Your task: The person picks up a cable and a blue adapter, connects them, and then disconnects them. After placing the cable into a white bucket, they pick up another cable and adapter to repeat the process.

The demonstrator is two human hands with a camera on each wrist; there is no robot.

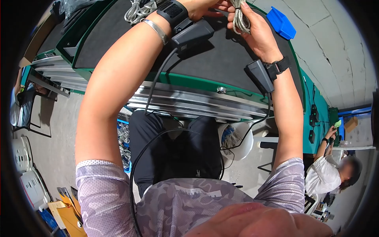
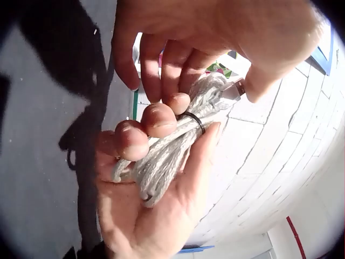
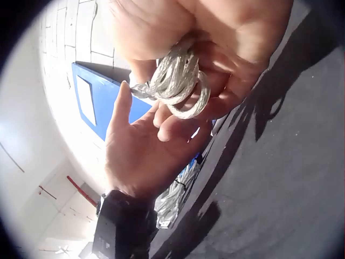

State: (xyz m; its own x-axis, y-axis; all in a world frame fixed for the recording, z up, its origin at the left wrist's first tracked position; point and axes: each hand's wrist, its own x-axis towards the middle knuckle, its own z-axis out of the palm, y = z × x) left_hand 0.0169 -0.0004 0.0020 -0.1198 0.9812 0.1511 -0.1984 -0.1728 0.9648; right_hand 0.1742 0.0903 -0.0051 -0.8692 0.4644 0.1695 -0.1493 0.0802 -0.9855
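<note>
My right hand (image 1: pixel 258 33) grips a coiled silver braided cable (image 1: pixel 241 23), curled fingers on one side and thumb on the other. A thin black tie (image 2: pixel 193 121) binds the coil around its middle, and loops stick out at the lower end in the left wrist view. At the coil's other end is a small metal connector (image 2: pixel 239 86). My left hand (image 1: pixel 199 8) is beside that end, its thumb tip right at the connector and its other fingers extended behind the coil. Both hands are above the dark mat (image 1: pixel 118 39).
Another bundle of silver cable (image 1: pixel 138 11) lies on the mat beyond my left forearm. A blue bin (image 1: pixel 281 23) stands at the right edge. Below the bench are a white bucket (image 1: pixel 244 146) with cables inside and a blue crate (image 1: pixel 124 146). Another person (image 1: pixel 325 175) is at right.
</note>
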